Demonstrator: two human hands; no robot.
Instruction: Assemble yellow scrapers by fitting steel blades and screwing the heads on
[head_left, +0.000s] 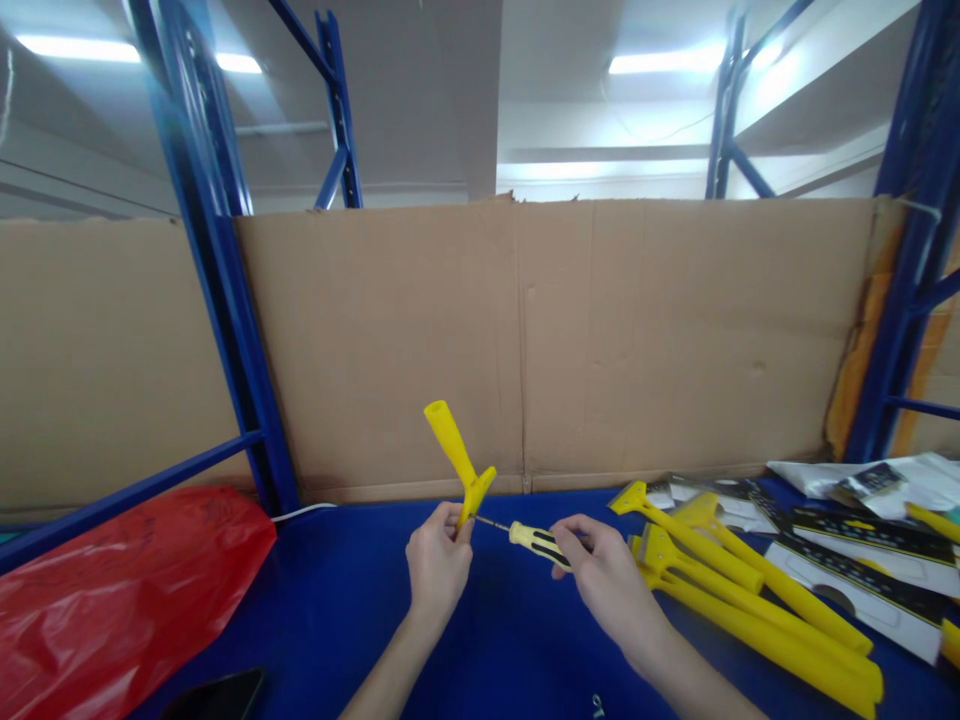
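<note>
Near the middle, my left hand is closed round the lower end of a yellow plastic piece, whose hollow tube points up and to the left. My right hand grips the handle of a screwdriver with a pale yellow and black grip. The screwdriver's thin shaft points left and its tip meets the yellow piece by my left fingertips. My fingers hide the exact contact spot. A small metal part lies on the blue surface at the bottom edge.
Several yellow long-handled tools lie on the right, beside black and white packages. A red plastic bag lies on the left, with a dark flat object below it. Cardboard stands behind, between blue posts.
</note>
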